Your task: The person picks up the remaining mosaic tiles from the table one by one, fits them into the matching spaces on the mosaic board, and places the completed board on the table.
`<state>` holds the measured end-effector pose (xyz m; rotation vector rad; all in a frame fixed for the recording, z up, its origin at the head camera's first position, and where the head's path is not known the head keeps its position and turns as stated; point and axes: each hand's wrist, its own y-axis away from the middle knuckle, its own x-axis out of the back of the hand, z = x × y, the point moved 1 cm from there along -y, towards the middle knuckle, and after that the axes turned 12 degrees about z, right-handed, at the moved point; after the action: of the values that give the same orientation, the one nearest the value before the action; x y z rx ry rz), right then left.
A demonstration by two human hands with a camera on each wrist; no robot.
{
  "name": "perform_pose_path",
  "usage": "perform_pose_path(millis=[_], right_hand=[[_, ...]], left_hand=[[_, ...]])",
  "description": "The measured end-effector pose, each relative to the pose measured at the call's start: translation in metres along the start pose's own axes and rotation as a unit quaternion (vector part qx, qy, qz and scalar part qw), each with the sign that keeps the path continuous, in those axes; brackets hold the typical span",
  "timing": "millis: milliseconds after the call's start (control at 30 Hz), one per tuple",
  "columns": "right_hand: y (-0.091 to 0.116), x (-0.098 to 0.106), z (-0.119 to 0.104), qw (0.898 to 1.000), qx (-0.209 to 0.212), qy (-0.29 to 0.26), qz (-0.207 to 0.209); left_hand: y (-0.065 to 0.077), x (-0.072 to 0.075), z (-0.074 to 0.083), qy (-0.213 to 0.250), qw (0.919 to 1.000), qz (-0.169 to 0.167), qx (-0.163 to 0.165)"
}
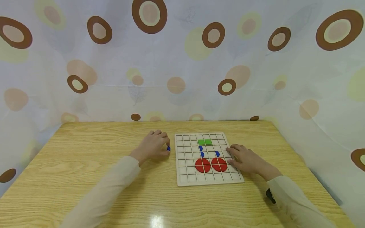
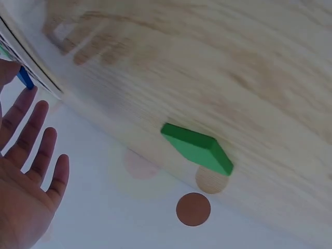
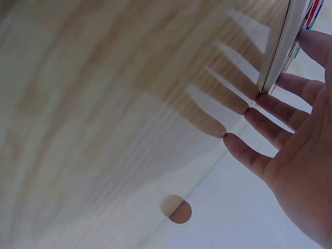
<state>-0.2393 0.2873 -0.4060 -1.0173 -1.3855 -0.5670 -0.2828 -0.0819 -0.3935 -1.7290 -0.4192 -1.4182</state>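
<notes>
My left hand (image 1: 153, 145) pinches a small blue piece (image 1: 168, 148) between thumb and index finger, just left of the board. In the left wrist view the blue piece (image 2: 24, 78) shows between thumb and fingertip, the other fingers spread. The white gridded board (image 1: 186, 179) lies flat on the table. On it are two red discs (image 1: 202, 165) made of quarter pieces, blue half-round pieces (image 1: 202, 154) above them, and two green squares (image 1: 204, 142) near the top. My right hand (image 1: 247, 158) rests at the board's right edge, fingers (image 3: 244, 153) extended, holding nothing.
A green slanted block (image 2: 194, 148) lies on the table in the left wrist view; it is out of sight in the head view. The wooden table (image 1: 71, 164) meets a patterned curtain (image 1: 176, 63) at the back and sides. A dark band (image 1: 270, 195) shows at the right sleeve.
</notes>
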Motion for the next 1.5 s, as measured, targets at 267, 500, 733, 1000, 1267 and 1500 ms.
perform_pose_path(millis=[267,500,733,1000,1267,1500], right_hand=[[0.001,0.001,-0.001,1.000,-0.001,-0.002,0.000],[0.001,0.000,-0.002,1.000,-0.001,-0.001,0.004],[0.001,0.000,-0.003,1.000,-0.003,-0.002,0.003],[0.001,0.001,-0.003,1.000,-0.002,-0.003,0.004],[0.000,0.000,-0.001,1.000,-0.004,-0.002,0.005],[0.000,0.000,-0.001,1.000,-0.011,-0.003,-0.002]], left_hand=[[-0.016,-0.004,0.019,0.005,0.9999,-0.014,-0.003],[-0.030,-0.005,0.037,0.015,0.9996,-0.015,-0.021],[-0.043,-0.009,0.056,0.013,0.9992,-0.016,-0.034],[-0.057,-0.015,0.072,0.024,0.9991,-0.013,-0.033],[-0.072,-0.019,0.086,0.044,0.9987,-0.025,-0.012],[-0.087,-0.020,0.095,0.022,0.9988,-0.044,0.002]])
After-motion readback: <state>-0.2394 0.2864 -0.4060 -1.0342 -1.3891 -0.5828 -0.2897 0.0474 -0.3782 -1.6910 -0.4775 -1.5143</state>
